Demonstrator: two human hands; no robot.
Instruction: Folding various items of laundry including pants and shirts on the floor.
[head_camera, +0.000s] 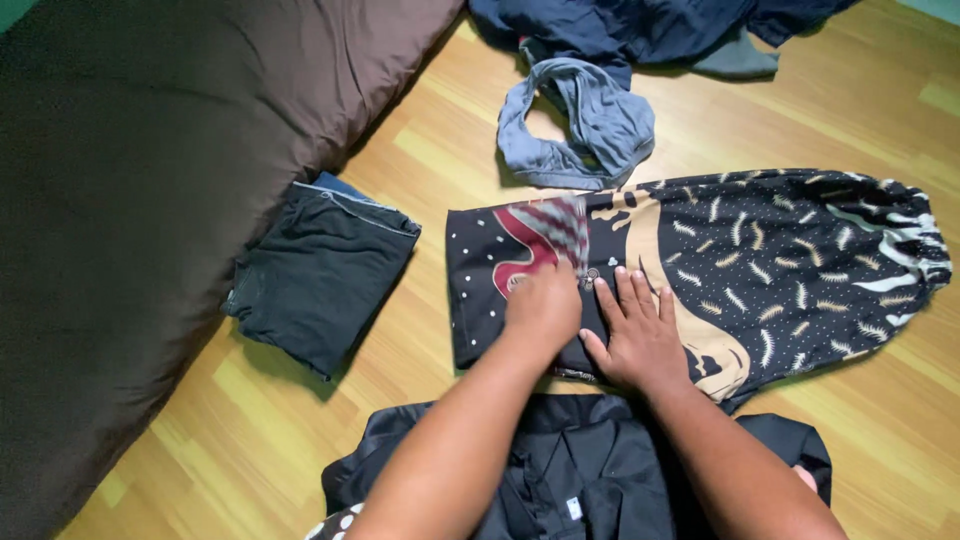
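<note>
Head view: both hands, left (541, 305) perhaps fisted, right (638, 335) flat, on patterned cloth (780, 270), nothing visibly grasped, forearms cut off.

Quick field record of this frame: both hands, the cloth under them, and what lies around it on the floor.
left hand: closed, knuckles pressing on the patterned garment
right hand: flat, fingers spread on the same garment
garment: black with feather print, laid flat on the wooden floor
left of it: folded dark clothes beside a brown cushion
behind: grey cloth, navy cloth
near edge: black shirt
</note>
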